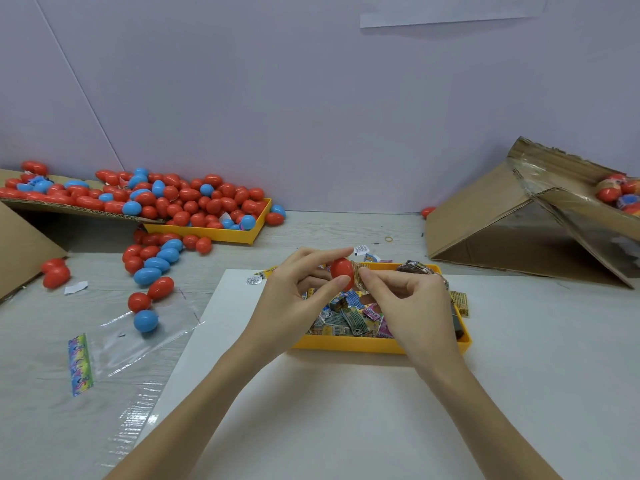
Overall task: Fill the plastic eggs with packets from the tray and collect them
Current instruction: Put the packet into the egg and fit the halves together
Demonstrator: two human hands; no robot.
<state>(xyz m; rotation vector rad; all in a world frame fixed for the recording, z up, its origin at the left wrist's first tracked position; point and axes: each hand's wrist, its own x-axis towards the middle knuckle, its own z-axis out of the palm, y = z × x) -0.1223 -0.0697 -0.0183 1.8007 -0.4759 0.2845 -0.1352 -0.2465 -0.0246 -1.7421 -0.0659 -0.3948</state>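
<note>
Head view: left hand (298,289) pinching red egg (342,273), right hand (405,299) apparently pinching packet (362,277).

My left hand (298,289) pinches with thumb and fingers curled. My right hand (407,299) pinches too, right beside it.

We observed a pale wood-grain table (311,233) bearing a white sheet (311,410), on which stood a yellow tray (363,344) of printed packets (349,318). To the left we noted a second yellow tray (221,233) heaped with red and blue eggs, loose eggs (156,268) scattered before it, and a clear plastic bag (138,341) (its header strip brightly printed). Cardboard boxes lay at both edges: one left (20,244), one right (512,220). A rubber band (388,239) lay near the right box.
</note>
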